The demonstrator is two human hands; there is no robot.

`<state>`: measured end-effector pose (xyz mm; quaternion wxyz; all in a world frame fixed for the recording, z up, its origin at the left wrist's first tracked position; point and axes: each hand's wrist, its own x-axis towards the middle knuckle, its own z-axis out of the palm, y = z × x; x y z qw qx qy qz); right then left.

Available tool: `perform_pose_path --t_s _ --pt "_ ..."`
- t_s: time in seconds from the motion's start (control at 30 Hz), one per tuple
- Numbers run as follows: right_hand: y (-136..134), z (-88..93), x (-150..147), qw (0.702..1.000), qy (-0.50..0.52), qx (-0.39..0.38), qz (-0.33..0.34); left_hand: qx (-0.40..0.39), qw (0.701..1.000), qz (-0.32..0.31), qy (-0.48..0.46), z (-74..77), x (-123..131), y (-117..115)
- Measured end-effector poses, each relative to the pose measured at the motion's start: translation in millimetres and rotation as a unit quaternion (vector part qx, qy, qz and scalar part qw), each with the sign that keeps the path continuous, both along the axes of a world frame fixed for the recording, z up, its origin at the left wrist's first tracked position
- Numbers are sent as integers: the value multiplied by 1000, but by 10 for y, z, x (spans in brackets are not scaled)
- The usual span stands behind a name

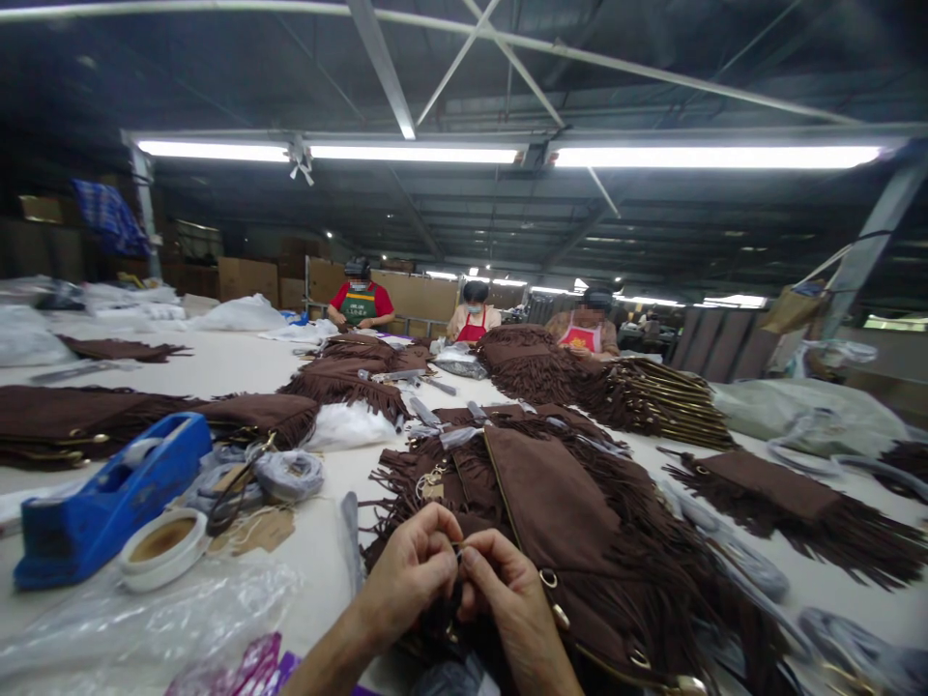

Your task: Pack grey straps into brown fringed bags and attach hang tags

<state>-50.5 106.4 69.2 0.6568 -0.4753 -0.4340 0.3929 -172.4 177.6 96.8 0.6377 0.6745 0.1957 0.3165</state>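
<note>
My left hand and my right hand meet at the front middle, fingertips pinched close together. Between them is something small and thin, partly hidden, that I cannot make out. Just beyond and to the right lies a dark brown fringed bag with a gold zip edge and metal rings, on a heap of similar brown fringed pieces. Beside my left hand's far side, a tan paper tag on string rests on the brown fabric.
At the left stand a blue tape dispenser, a tape roll and wrapped coils of strap. Clear plastic covers the front left. Stacked fringed bags and a large plastic sack lie right. Three co-workers sit across the table.
</note>
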Motion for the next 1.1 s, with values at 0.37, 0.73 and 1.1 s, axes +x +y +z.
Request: perform_pose_path --t_s 0.37,0.73,1.1 --pt "-1 2 7 1000 11 1 -6 23 1000 2 -4 14 -6 -20" --pt "-2 -21 15 1000 -5 -4 4 41 999 15 -3 -15 6 -13" --pt "-24 -72 22 1000 -4 -6 25 59 998 4 -11 -77 39 -23"
